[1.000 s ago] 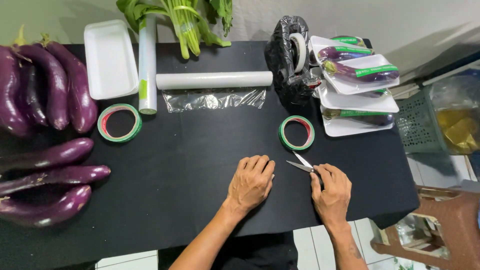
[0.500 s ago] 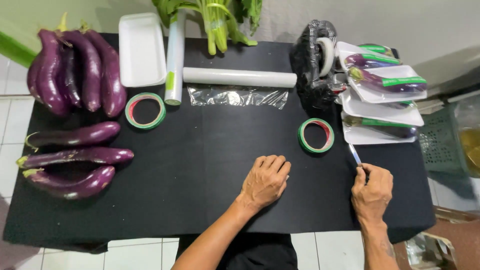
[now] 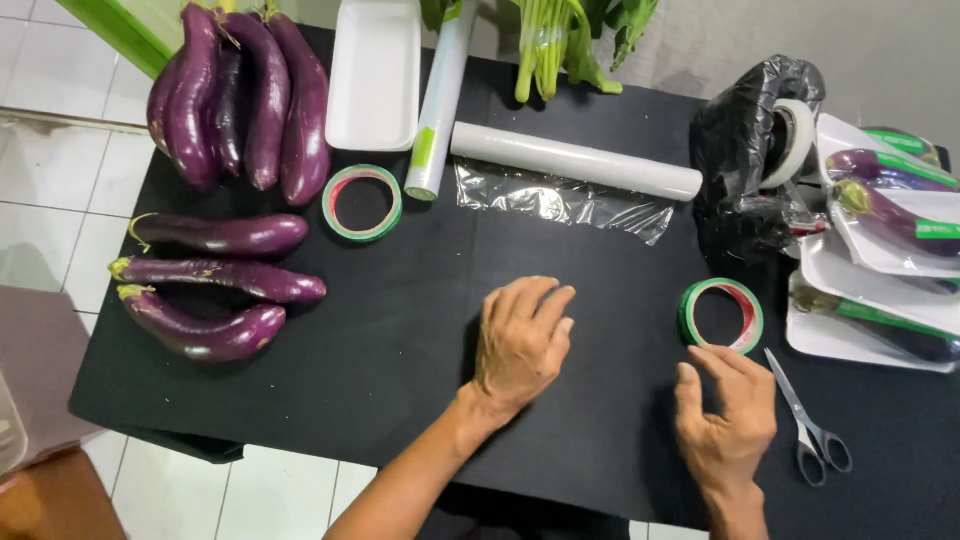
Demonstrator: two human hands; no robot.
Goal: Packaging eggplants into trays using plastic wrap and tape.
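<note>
My left hand (image 3: pixel 520 340) lies flat, palm down, on the black table (image 3: pixel 400 360) near its front edge, holding nothing. My right hand (image 3: pixel 728 412) hovers just to its right with fingers loosely spread and empty. Small scissors (image 3: pixel 808 420) lie on the table right beside it, apart from the fingers. A green and red tape ring (image 3: pixel 721 315) sits just above my right hand. A roll of cling film (image 3: pixel 575 160) lies further back with a sheet of film (image 3: pixel 560 200) pulled out toward me.
Three loose eggplants (image 3: pixel 215 280) lie at the left, more eggplants (image 3: pixel 240 95) behind them. A second tape ring (image 3: pixel 362 203), a white foam tray (image 3: pixel 375 70), leafy greens (image 3: pixel 550 40), a black bag with a tape roll (image 3: pixel 760 150) and wrapped eggplant trays (image 3: pixel 880 250) surround the middle.
My right hand has put the scissors down on the table and opened beside them. The camera has swung left and drawn closer. My left hand stays flat.
</note>
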